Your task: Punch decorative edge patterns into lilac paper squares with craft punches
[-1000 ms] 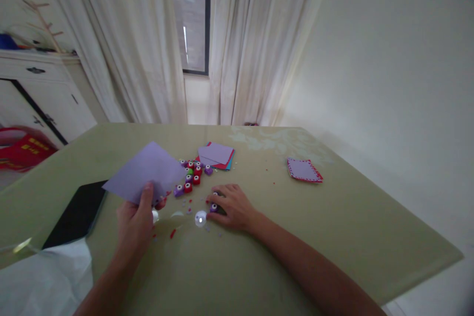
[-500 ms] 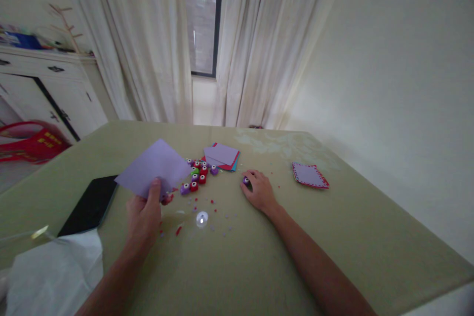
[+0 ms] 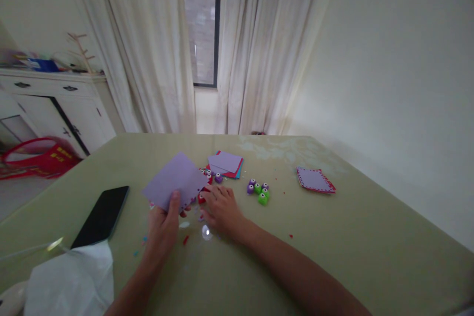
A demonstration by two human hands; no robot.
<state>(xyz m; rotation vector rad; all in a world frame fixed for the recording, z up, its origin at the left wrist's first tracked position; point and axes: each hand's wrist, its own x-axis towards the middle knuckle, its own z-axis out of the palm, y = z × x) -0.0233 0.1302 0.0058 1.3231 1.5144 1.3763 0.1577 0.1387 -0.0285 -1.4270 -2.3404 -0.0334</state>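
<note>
Between thumb and fingers, my left hand [image 3: 165,219] grips a square sheet of light purple paper [image 3: 177,180], tilted above the table. One edge of the sheet shows small punched notches. Just to its right, my right hand [image 3: 225,210] reaches over with thumb and fingers apart, fingertips beside a red mini paper punch [image 3: 202,198]. More red and purple punches, such as a purple punch [image 3: 218,177], stand behind, partly hidden by the sheet and hand. A separate group of purple punches and green punches [image 3: 262,199] stands right of my right hand.
A paper stack [image 3: 226,163] lies at the back, another notched stack [image 3: 314,180] to the right. On the left are a black phone [image 3: 101,215] and white tissue [image 3: 74,279]. A clear round piece [image 3: 206,232] and paper bits lie in front.
My right hand has let go of a purple punch at the right and moved left to the red punches. The group of purple and green punches it covered now shows. The sheet shifted slightly right.
</note>
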